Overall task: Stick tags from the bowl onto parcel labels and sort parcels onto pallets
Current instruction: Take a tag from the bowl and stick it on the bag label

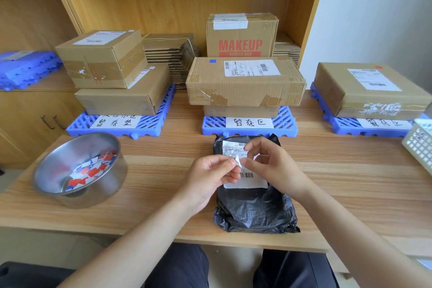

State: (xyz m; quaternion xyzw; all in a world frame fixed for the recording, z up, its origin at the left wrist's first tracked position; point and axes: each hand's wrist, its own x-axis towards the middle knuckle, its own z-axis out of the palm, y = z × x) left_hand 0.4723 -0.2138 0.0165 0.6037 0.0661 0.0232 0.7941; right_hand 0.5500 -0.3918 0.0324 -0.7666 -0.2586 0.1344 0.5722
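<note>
The left hand (pixel 214 176) and right hand (pixel 274 166) are pinching a curled tag (pixel 238 162) over the black parcel (pixel 254 210); careless peeling could be folding it onto itself.

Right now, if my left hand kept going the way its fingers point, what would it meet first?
Most likely the right hand: the left hand points rightward at it, with only the small tag pinched between them, above the black parcel.

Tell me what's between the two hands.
In the head view, a small white tag, pinched by left hand and right hand above the black parcel.
</note>
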